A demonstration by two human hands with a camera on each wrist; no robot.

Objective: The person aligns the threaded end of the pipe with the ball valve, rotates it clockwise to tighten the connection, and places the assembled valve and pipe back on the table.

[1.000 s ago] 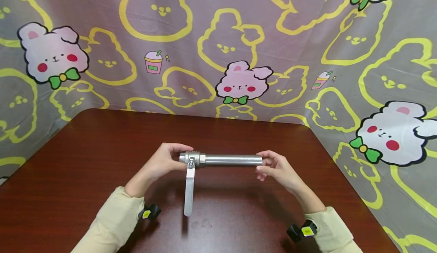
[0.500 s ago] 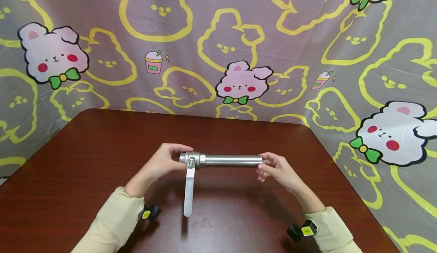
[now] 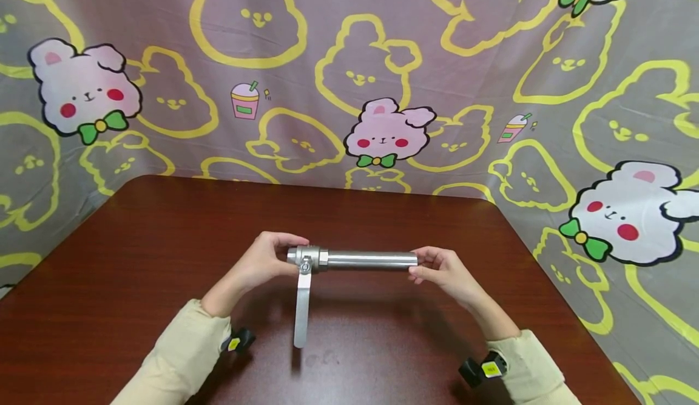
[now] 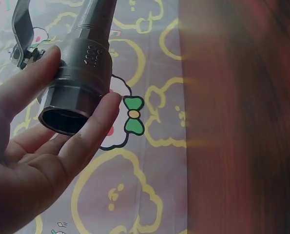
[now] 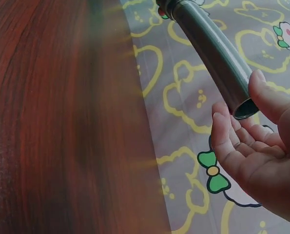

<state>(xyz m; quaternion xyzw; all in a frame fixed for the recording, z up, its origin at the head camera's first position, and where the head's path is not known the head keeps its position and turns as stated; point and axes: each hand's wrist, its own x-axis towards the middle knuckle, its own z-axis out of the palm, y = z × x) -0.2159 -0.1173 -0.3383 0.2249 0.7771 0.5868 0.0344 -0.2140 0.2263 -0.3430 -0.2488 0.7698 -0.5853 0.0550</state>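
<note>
A silver ball valve [image 3: 309, 255], with a long flat lever handle [image 3: 302, 314] hanging toward me, is joined to a straight metal pipe [image 3: 372, 260]. Together they are held level above the table in the head view. My left hand [image 3: 258, 262] grips the valve's hexagonal end between thumb and fingers; the left wrist view shows that end's open bore [image 4: 66, 120] and raised marks on the valve body [image 4: 88, 58]. At the other end, my right hand [image 3: 445, 270] pinches the pipe's open end. Thumb and fingers sit on either side of the pipe [image 5: 215, 56] in the right wrist view.
Below the hands lies a dark red-brown wooden table [image 3: 218, 211]. A curtain [image 3: 306, 89] printed with cartoon rabbits stands along its back and sides. Each sleeve cuff carries a small black wrist camera, such as the right one [image 3: 483, 370].
The pipe's right end has dipped slightly, along with the right hand, whose fingers have shifted a little on it. The left hand keeps the same grip on the ball valve.
</note>
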